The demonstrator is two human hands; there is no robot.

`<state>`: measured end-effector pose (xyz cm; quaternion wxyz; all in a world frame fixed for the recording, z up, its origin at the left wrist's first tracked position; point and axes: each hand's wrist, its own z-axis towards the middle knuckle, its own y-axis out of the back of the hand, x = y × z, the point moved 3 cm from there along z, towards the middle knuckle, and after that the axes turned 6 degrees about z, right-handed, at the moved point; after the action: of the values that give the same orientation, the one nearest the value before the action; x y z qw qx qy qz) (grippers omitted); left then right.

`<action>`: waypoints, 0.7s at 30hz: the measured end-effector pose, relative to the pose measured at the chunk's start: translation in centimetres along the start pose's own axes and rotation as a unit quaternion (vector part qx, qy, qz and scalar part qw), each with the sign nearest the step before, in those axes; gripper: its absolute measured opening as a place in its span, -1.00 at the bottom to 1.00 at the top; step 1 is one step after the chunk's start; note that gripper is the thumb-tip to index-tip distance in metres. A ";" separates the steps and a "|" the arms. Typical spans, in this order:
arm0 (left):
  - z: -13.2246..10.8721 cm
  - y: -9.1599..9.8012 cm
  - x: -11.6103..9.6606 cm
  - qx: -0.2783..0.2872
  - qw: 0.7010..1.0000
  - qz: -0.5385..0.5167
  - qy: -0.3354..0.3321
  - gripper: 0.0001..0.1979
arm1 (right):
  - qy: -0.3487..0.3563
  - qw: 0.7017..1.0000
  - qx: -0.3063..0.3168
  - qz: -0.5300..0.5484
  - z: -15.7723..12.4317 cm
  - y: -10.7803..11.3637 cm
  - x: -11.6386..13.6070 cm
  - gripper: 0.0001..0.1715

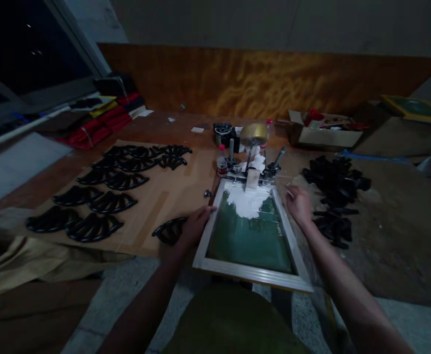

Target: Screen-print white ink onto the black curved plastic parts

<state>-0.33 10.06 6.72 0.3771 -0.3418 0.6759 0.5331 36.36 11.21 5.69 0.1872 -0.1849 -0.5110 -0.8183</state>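
Note:
A screen-printing frame (254, 275) with pale metal sides and a green mesh (250, 248) lies in front of me, its far end at a clamp (270, 169). White ink (247, 201) covers the far part of the mesh, and a light block (252, 179) stands in it. My left hand (196, 225) has its closed fingers at the frame's left side. Beside that wrist lies a black slotted fan-shaped piece (169, 231). Just off the frame's right side, my right hand (298, 204) is closed with curled fingers; anything inside them is hidden.
Rows of black fan-shaped pieces (93, 227) lie on cardboard (151, 216) at left. More black pieces (333, 182) are heaped at right. Behind the frame stand a small bottle (222, 162) and a black tub (223, 130). An open carton (326, 136) sits at back right.

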 end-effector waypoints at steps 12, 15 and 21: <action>0.9 -4.4 8.0 0.024 0.997 -0.004 0.069 -0.43 | 0.086 0.942 0.295 -0.134 1.9 -6.3 9.0 -0.79; 0.8 -4.4 8.1 0.022 0.996 -0.014 0.081 -0.44 | 0.194 0.923 0.319 -0.096 -1.8 -5.1 9.3 -0.74; 0.4 -4.2 7.3 0.024 0.998 -0.025 0.061 -0.45 | 0.207 0.926 0.313 -0.038 -2.0 -4.5 9.2 -0.77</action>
<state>-0.13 9.13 -1.68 0.3563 -0.3817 0.7013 0.4854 26.01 10.18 5.97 0.3056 0.0765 -0.6980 -0.6431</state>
